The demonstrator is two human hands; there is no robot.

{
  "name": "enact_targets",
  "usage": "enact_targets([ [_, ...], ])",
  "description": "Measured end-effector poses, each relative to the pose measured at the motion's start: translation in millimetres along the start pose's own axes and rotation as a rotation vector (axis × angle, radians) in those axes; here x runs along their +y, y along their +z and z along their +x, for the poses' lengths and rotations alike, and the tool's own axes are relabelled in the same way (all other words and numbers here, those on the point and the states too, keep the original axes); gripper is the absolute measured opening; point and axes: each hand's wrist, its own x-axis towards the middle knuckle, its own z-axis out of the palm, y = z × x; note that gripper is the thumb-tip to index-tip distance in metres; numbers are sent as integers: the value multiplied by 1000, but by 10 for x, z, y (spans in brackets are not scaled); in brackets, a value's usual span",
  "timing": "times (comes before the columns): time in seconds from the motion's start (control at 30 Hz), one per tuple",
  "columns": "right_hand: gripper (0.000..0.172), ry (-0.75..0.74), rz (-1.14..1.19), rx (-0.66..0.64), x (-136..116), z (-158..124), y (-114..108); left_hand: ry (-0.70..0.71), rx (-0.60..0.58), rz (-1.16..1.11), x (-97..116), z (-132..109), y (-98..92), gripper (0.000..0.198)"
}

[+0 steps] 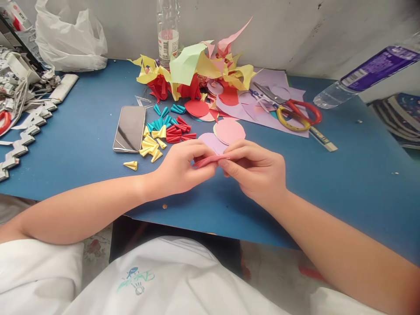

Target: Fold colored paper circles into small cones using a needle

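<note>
Both my hands meet over the near middle of the blue table (pixel 82 144). My left hand (pixel 183 168) and my right hand (pixel 254 168) pinch a folded pink paper piece (pixel 210 161) between their fingertips, each holding one end. Just beyond them lie a pink paper circle (pixel 229 131) and a lilac circle (pixel 210 142). Left of those sits a heap of small folded paper cones, yellow (pixel 151 146), red (pixel 177 132) and teal (pixel 164 118). One yellow cone (pixel 131 165) lies apart, nearer me.
A phone (pixel 130 129) lies face up left of the cones. Coloured paper scraps (pixel 197 70) pile at the back by a clear bottle (pixel 167 30). Scissors (pixel 288 109) rest on lilac sheets. A tilted bottle (pixel 361 76) is at right; a white bag (pixel 70 39) and folded paper chain (pixel 22 140) at left.
</note>
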Motion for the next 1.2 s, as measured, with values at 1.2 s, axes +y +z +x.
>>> enact_targets([
  [1.2,26,89,-45,-36,-77,-83,11,-161,-53,-53,-19,-29,26,34],
])
